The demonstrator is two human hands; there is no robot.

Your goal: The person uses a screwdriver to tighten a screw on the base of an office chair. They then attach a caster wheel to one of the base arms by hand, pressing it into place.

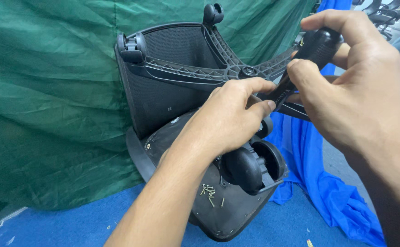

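Right hand point(360, 87): fingers closed around a black caster point(321, 43) at the tip of one leg of the star base point(218, 71). Left hand point(229, 116): fingers pinched on the same leg, just below the right hand. Base: black plastic, ribbed, sitting above the upturned seat point(229, 215). Second caster point(255, 167) under the left hand. Loose screws point(210, 192) on the seat's underside. Green cloth point(48, 91) behind; blue cloth point(319, 183) at right.

Blue floor point(71, 224) carries the upturned chair seat point(227, 215) (one stray screw point(309, 243) beside).
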